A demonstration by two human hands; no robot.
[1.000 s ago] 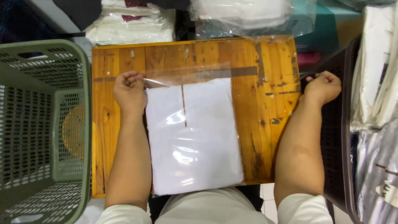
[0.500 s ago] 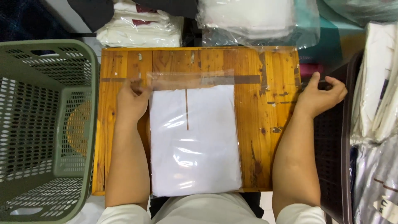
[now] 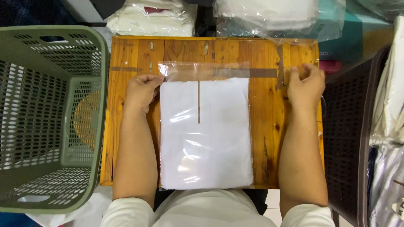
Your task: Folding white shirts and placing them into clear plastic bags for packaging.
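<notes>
Standing over the work, one sees a worn orange-brown wooden board (image 3: 130, 59), scuffed and streaked with darker marks, serving as the bench. Flat on its middle lies a folded white garment in a clear plastic bag (image 3: 205, 134), the bag's open flap reaching up past the cloth toward the far edge. The left hand (image 3: 140, 91) rests on the board at the bag's upper left corner, fingers curled and pinching the flap's edge. The right hand (image 3: 305, 84) sits well apart near the board's right edge, fingers bunched together; whether they grip anything I cannot tell. Just to the left of the board stands a green perforated laundry basket (image 3: 46, 117), and on the right a dark brown slotted basket (image 3: 349, 138) with pale bagged goods (image 3: 389, 109) beside it. Beyond the far edge lie stacks of packed white garments (image 3: 151, 19) and a loose heap of clear plastic (image 3: 277, 17).
</notes>
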